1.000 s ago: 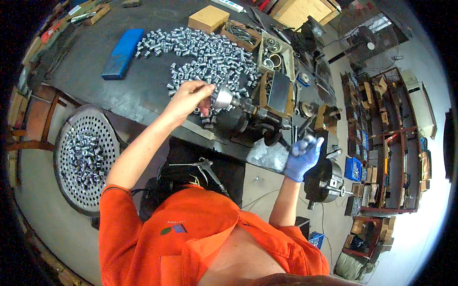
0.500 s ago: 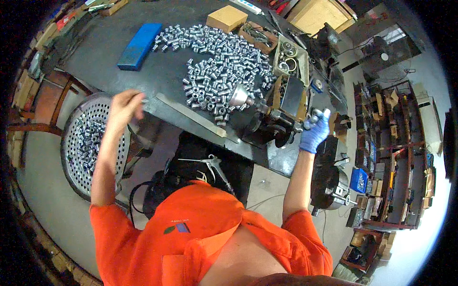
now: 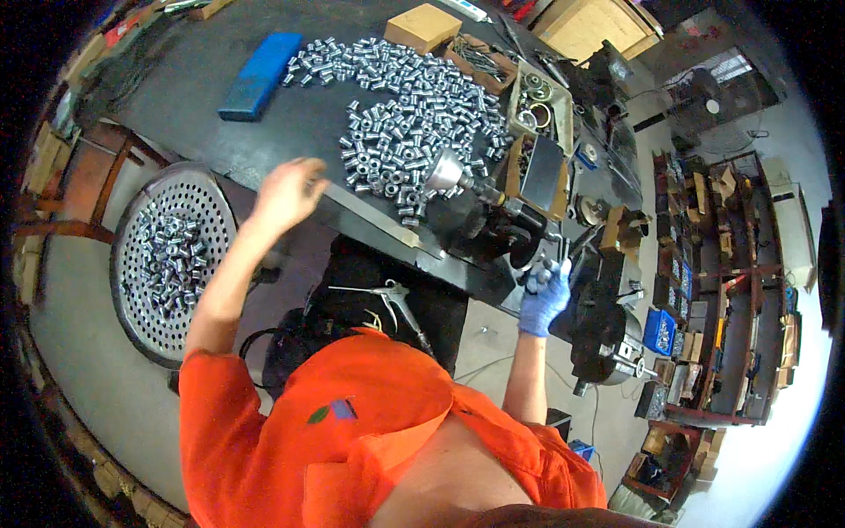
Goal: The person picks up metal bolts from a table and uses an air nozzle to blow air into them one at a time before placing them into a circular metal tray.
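My left hand (image 3: pixel 292 189), bare, is raised over the table's front edge, left of the metal pile. Its fingers are curled together; whatever they may hold is hidden. In a blue glove with grey fingertips, my right hand (image 3: pixel 543 299) is closed round what looks like a lever (image 3: pixel 562 245) of the bench machine (image 3: pixel 503 231). A silver cone-shaped piece (image 3: pixel 446 172) sits at the machine's left end. Beside it spreads a large heap of small shiny metal sleeves (image 3: pixel 414 114). More sleeves (image 3: pixel 172 255) lie in a round perforated metal tray (image 3: pixel 132 299) at the left.
A blue block (image 3: pixel 260 77) and a cardboard box (image 3: pixel 423 28) stand at the back of the table. A parts tray (image 3: pixel 553 110) is behind the machine. An air gun (image 3: pixel 396 308) lies below the front edge. Shelves (image 3: pixel 731 290) and a fan (image 3: pixel 709 106) are at the right.
My left hand has moved right, from near the perforated tray toward the metal pile. The gloved right hand has come down and left, closer to me.
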A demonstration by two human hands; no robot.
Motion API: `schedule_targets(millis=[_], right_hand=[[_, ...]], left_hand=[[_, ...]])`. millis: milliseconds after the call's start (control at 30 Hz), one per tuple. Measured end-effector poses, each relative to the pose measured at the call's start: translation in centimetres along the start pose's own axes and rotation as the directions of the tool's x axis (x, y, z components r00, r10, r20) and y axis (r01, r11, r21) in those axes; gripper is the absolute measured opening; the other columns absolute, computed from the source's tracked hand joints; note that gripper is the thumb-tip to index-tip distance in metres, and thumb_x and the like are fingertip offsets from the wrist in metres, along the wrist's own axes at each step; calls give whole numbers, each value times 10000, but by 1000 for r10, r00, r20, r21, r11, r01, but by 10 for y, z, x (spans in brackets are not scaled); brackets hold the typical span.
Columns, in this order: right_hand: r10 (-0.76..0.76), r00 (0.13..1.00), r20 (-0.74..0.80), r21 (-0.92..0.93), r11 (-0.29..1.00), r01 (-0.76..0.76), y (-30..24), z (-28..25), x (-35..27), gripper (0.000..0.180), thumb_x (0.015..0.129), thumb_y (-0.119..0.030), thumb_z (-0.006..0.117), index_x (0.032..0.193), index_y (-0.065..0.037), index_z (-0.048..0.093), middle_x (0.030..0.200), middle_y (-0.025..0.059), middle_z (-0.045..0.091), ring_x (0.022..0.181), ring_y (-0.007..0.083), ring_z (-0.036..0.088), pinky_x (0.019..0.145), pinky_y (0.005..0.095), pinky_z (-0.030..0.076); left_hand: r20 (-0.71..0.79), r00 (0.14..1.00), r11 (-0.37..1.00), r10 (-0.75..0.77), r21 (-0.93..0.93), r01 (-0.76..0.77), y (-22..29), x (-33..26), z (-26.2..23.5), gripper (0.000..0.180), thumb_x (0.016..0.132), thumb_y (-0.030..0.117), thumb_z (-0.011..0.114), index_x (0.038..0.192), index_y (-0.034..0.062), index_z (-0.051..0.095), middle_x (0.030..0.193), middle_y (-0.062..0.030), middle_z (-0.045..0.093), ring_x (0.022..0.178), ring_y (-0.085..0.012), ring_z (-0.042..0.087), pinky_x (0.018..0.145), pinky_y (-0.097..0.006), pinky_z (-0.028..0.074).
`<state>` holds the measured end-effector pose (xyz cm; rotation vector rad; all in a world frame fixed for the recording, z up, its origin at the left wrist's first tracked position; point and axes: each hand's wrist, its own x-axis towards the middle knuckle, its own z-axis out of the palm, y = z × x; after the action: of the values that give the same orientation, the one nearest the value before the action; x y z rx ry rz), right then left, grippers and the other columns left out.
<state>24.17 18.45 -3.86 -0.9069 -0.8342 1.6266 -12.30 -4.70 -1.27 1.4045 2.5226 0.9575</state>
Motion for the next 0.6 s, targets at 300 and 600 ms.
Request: schedule_targets(millis=[300, 600], right_hand=[[-4, 998, 64, -4, 1000, 4, 12, 1, 23, 331, 896, -364, 489, 764, -68, 558, 578, -14, 478, 449, 58, 415, 347, 181, 309], [5, 1000, -28, 6, 1000, -5, 14, 2, 23, 323, 892, -384, 489, 755, -98, 552, 542, -25, 464, 421, 51, 398, 327, 168, 273]], left_hand=[[70, 975, 900, 210, 375, -220, 2, 25, 60, 173, 706, 105, 584, 854, 15, 580, 798, -169, 588, 723, -291, 607, 633, -395, 472], [236, 968, 491, 89, -856, 164, 64, 37, 5, 181, 824, 148, 588, 920, -5, 610, 719, -33, 597, 588, -81, 550, 523, -218, 430]])
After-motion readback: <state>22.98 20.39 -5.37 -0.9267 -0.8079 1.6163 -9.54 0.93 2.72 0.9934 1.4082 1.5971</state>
